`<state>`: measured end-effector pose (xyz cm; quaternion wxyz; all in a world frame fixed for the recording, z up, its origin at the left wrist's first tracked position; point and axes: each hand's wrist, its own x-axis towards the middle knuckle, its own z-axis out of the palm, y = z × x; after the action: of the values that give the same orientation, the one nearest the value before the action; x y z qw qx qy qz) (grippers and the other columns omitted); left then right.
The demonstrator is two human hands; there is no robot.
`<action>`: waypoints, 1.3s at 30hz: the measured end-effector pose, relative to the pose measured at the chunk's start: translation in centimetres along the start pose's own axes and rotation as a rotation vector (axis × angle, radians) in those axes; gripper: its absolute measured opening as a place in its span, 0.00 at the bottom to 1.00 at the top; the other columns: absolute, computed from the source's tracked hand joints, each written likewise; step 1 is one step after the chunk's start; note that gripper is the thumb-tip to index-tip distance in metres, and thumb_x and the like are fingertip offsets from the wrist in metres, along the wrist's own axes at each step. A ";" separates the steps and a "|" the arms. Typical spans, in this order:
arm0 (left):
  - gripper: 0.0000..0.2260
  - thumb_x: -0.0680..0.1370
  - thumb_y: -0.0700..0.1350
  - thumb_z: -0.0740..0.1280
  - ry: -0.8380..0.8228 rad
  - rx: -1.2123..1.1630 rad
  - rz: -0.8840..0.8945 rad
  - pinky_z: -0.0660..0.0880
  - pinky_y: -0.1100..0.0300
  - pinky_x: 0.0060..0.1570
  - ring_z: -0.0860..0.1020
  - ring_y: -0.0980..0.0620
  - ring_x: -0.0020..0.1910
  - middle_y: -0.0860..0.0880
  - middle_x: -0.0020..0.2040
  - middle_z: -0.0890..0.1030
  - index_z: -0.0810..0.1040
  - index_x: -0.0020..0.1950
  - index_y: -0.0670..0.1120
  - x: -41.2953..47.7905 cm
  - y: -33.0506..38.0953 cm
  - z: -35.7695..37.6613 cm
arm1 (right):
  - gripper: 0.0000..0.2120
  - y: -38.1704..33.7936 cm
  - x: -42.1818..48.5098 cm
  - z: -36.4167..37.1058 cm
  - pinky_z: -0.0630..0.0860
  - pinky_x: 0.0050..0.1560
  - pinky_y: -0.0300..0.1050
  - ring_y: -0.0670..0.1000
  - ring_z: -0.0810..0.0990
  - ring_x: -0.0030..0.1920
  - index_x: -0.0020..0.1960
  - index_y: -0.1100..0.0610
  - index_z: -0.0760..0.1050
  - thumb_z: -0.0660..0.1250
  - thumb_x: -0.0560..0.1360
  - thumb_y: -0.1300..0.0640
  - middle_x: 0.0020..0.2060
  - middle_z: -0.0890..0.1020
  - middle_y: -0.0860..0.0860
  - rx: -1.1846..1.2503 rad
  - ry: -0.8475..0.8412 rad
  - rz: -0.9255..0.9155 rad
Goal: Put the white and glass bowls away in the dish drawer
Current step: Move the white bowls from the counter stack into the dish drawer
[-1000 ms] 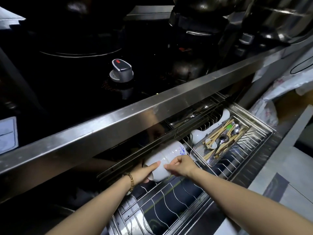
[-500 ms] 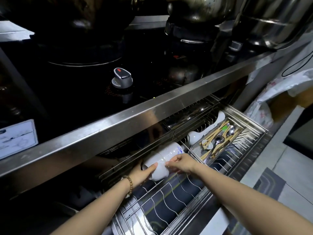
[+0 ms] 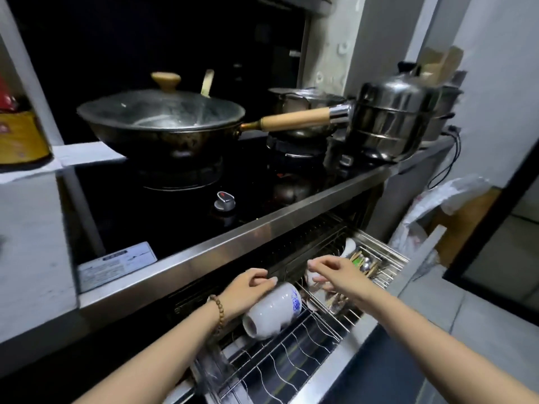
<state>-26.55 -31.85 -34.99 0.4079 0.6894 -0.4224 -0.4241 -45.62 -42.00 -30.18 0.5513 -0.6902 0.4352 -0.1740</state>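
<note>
Head view, read from left to right. At far left we note a yellow-labelled container (image 3: pixel 20 135) on a pale shelf, then a dark lidded wok with a wooden handle (image 3: pixel 163 118) on the black glass hob (image 3: pixel 186 205), whose silver control knob (image 3: pixel 224 201) sits near the front edge. Below the brushed-steel counter edge (image 3: pixel 233 243) the pulled-out stainless wire dish drawer (image 3: pixel 291 363) stands open.

Our left hand (image 3: pixel 248 290), a beaded bracelet at the wrist, rests with curled fingers on the stack of white ceramic bowls with a blue painted motif (image 3: pixel 272 310); the stack lies on its side in the wire rack at the rear left of the drawer, just under the counter edge. We judge this hand to be steadying the stack, not lifting it.

Our right hand (image 3: pixel 335 272) hovers loose and empty, fingers spread, above the middle of the drawer; it grasps nothing. Beneath it lies something pale, too obscured to identify. Further right, a perforated steel cutlery tray holding chopsticks and spoons (image 3: pixel 366 265) occupies the drawer's far end.

We judge the white bowls to be essentially placed. No glass bowl can be made out, so that part appears to remain, as does closing the drawer.

At right stand stacked steel steamer pots (image 3: pixel 390 118), a white plastic bag (image 3: pixel 437 205) against the wall, and a pale tiled floor (image 3: pixel 481 316). The room is dim and narrow.
</note>
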 end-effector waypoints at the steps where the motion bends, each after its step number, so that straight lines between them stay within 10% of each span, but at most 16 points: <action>1: 0.21 0.75 0.53 0.66 -0.013 0.011 0.049 0.70 0.69 0.41 0.76 0.65 0.45 0.60 0.47 0.79 0.70 0.66 0.48 -1.0 1.5 -0.6 | 0.10 -1.2 -1.0 -0.4 0.74 0.38 0.34 0.46 0.80 0.44 0.52 0.54 0.79 0.66 0.76 0.50 0.45 0.81 0.51 -0.026 0.009 -0.045; 17: 0.19 0.75 0.47 0.66 0.348 0.183 0.629 0.74 0.67 0.54 0.77 0.61 0.57 0.52 0.60 0.78 0.70 0.65 0.50 -22.1 21.2 -19.8 | 0.21 -24.7 -9.1 6.6 0.74 0.64 0.46 0.39 0.79 0.57 0.58 0.38 0.73 0.71 0.66 0.40 0.62 0.77 0.43 -0.120 -0.113 -0.698; 39: 0.30 0.71 0.54 0.69 0.807 0.206 0.265 0.69 0.54 0.65 0.72 0.54 0.62 0.48 0.67 0.73 0.66 0.70 0.46 -33.0 10.5 -39.1 | 0.25 -37.9 -8.0 29.5 0.71 0.57 0.32 0.48 0.74 0.63 0.65 0.53 0.73 0.73 0.70 0.50 0.62 0.76 0.46 -0.199 -0.398 -0.889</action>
<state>-2.00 3.48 -5.38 0.5205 0.7767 -0.3542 -0.0203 -13.35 -17.19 -3.53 0.4274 -0.8782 -0.0004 -0.2148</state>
